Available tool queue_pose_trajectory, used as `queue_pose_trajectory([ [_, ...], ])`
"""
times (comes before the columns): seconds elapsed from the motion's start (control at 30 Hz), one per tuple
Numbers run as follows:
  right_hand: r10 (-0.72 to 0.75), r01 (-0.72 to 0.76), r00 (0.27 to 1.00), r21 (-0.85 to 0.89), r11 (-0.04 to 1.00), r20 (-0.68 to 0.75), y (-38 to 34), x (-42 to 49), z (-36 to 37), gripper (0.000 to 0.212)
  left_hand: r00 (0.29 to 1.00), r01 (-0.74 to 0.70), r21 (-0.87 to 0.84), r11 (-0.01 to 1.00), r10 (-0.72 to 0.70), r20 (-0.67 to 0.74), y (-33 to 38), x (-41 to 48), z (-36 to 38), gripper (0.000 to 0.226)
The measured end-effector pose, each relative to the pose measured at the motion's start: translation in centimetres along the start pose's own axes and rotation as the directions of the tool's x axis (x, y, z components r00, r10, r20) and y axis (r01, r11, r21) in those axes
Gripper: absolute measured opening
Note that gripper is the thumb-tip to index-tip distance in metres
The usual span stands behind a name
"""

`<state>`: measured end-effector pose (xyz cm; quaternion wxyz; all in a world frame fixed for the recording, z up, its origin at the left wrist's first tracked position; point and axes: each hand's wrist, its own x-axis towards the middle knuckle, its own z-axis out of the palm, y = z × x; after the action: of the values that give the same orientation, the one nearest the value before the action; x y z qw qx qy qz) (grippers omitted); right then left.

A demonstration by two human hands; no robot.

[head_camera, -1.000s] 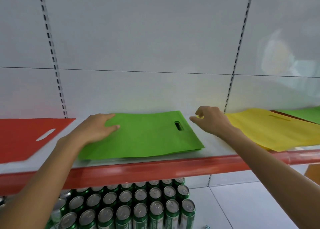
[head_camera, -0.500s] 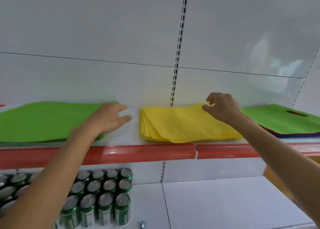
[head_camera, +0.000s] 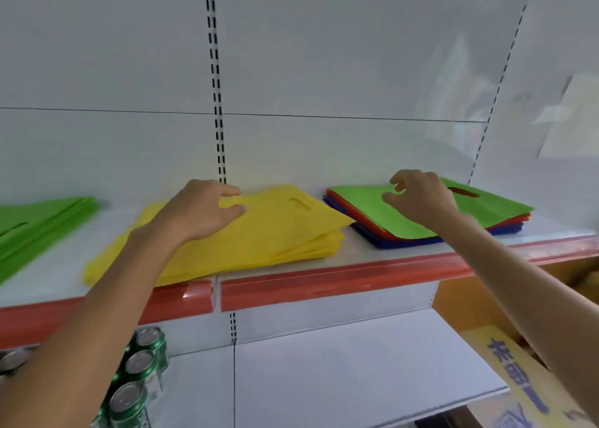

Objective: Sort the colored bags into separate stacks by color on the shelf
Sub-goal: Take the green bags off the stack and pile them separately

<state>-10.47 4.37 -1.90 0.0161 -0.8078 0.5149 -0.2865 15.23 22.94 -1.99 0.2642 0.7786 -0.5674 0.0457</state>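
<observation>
Reaching toward the unsorted pile, with nothing yet in either hand.

Hovering with the left hand (head_camera: 201, 210) over the yellow stack (head_camera: 275, 233), loosely curled round nothing; touching the top sheet or not, cannot tell. Poised with the right hand (head_camera: 418, 200) above the green bag (head_camera: 372, 213) that tops the red and blue bags (head_camera: 402, 243) at the right of the shelf (head_camera: 324, 285), hooked but gripping nothing. Probably thin, light and floppy fabric that slides easily off its neighbours. Best pinched at the near edge or through the cut-out handle (head_camera: 463, 192), then lifted flat and carried over to the green stack (head_camera: 39, 220) at far left.
</observation>
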Motion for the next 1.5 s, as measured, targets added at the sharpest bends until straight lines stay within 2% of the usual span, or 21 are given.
queue_pose_trajectory([
  [0.2, 0.052, -0.052, 0.999, 0.0, 0.999, -0.012, 9.2, 2.9, -1.4, 0.046, 0.999, -0.015, 0.027, 1.0, 0.016, -0.028, 7.5, 3.3, 4.4, 0.042],
  [0.33, 0.016, -0.016, 1.0, -0.015, 1.0, -0.013, 15.7, 6.3, -2.6, 0.045, 0.998, -0.018, 0.011, 1.0, 0.018, -0.061, 13.9, 5.9, 9.2, 0.04],
  [0.47, 0.017, -0.016, 1.0, -0.031, 0.999, 0.02, 22.1, 9.4, -3.7, 0.042, 1.0, -0.02, 0.018, 1.0, 0.02, -0.01, 19.8, 8.1, 13.8, 0.045],
  [0.57, 0.021, -0.018, 0.998, -0.047, 0.999, 0.067, 24.6, 11.5, -3.9, 0.039, 0.998, 0.054, 0.127, 0.99, -0.059, 0.036, 21.9, 9.2, 15.6, 0.055],
  [0.73, -0.015, 0.029, 0.988, -0.089, 0.996, 0.151, 25.7, 13.7, -2.7, 0.034, 0.962, 0.215, 0.254, 0.943, -0.25, 0.112, 23.7, 11.0, 16.7, 0.064],
  [0.93, -0.036, 0.056, 0.98, -0.101, 0.993, 0.196, 26.4, 12.9, -0.3, 0.05, 0.911, 0.277, 0.394, 0.877, -0.37, 0.182, 23.6, 10.0, 19.8, 0.065],
  [1.3, -0.106, 0.14, 0.98, -0.2, 0.97, 0.169, 26.3, 13.1, 0.5, 0.042, 0.943, 0.242, 0.426, 0.872, -0.315, 0.109, 23.1, 9.7, 20.7, 0.065],
  [1.5, -0.19, 0.197, 0.98, -0.216, 0.956, 0.049, 25.9, 12.7, 0.2, 0.041, 0.987, 0.14, 0.451, 0.881, -0.16, 0.006, 23.3, 9.5, 20.6, 0.057],
])
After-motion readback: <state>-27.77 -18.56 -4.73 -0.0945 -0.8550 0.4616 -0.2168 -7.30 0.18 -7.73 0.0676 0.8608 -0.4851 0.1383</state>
